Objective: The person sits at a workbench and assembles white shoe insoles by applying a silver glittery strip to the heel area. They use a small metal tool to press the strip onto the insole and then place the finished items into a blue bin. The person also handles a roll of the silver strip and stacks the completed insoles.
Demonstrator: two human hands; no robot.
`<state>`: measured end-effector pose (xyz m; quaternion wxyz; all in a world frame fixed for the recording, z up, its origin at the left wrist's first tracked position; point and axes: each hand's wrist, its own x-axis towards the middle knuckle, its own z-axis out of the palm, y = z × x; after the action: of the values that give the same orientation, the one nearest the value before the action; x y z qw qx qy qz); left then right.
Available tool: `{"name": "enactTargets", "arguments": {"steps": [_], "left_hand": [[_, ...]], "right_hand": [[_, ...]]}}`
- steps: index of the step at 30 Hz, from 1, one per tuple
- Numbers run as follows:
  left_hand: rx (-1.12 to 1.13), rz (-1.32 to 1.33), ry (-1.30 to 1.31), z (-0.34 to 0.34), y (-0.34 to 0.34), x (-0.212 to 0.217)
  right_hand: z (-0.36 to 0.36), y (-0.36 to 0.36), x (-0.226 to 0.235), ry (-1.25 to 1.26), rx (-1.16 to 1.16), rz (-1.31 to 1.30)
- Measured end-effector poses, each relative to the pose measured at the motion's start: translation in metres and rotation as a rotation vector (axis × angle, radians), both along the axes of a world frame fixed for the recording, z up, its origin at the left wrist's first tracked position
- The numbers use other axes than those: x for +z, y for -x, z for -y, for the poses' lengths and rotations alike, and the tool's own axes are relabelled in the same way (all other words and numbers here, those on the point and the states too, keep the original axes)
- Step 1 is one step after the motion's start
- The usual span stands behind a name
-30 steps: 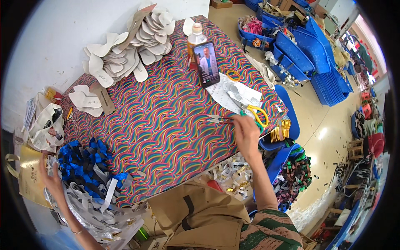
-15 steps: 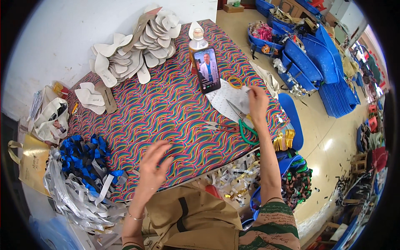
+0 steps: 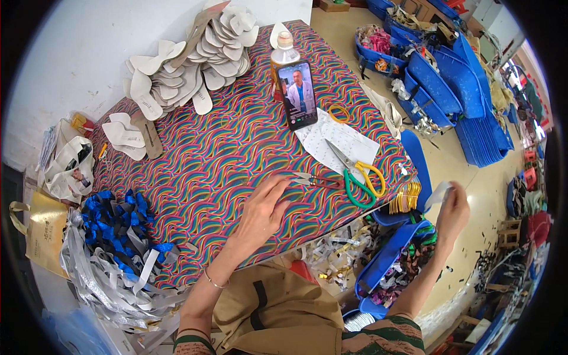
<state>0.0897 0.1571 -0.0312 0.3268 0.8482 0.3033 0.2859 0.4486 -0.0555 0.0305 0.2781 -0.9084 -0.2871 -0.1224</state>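
On the patterned tablecloth (image 3: 219, 157), my left hand (image 3: 260, 214) hovers with fingers apart and nothing in them, its fingertips close to the pointed end of small thread snips with dark red handles (image 3: 325, 183). My right hand (image 3: 454, 214) is out past the table's right edge, pinching a small whitish strip (image 3: 438, 194). Between the hands, scissors (image 3: 354, 167) with one yellow and one green handle lie partly on a white printed sheet (image 3: 362, 145). A phone (image 3: 298, 97) showing a person in a white coat leans upright against a bottle (image 3: 285, 52).
Pale shoe-insole shapes (image 3: 189, 74) are heaped at the back left. Blue and silver strips (image 3: 115, 236) hang at the left edge. A blue bin (image 3: 387, 254) of scraps stands below the right edge, beside gold strips (image 3: 407, 198). Blue baskets (image 3: 435, 83) fill the floor beyond.
My right hand has moved right, from over the sheet to beyond the table edge, with the whitish strip. My left hand has moved right toward the snips. The view has shifted slightly.
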Motion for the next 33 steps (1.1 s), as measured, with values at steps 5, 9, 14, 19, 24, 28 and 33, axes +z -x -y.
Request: {"name": "enactTargets", "arguments": {"steps": [5, 9, 14, 19, 24, 28, 33], "left_hand": [[-0.106, -0.047, -0.260, -0.018, -0.046, -0.020], [-0.129, -0.107, -0.449, -0.032, -0.073, -0.027], [-0.124, -0.172, -0.496, -0.040, -0.086, -0.041], [-0.092, -0.242, -0.539, -0.035, -0.086, -0.053], [-0.046, -0.267, -0.554, -0.029, -0.092, -0.049], [-0.032, -0.261, -0.518, -0.025, -0.096, -0.042], [-0.009, -0.235, -0.513, -0.024, -0.097, -0.046]], "right_hand": [[-0.015, 0.057, -0.030, 0.040, 0.366, 0.176], [-0.066, 0.090, -0.050, 0.086, 0.629, 0.124], [-0.089, 0.087, -0.065, 0.237, 0.675, 0.178], [-0.096, 0.083, -0.068, 0.277, 0.688, 0.168], [-0.097, 0.082, -0.076, 0.223, 0.659, 0.168], [-0.099, 0.084, -0.079, 0.208, 0.615, 0.144], [-0.099, 0.085, -0.079, 0.199, 0.598, 0.126]]}}
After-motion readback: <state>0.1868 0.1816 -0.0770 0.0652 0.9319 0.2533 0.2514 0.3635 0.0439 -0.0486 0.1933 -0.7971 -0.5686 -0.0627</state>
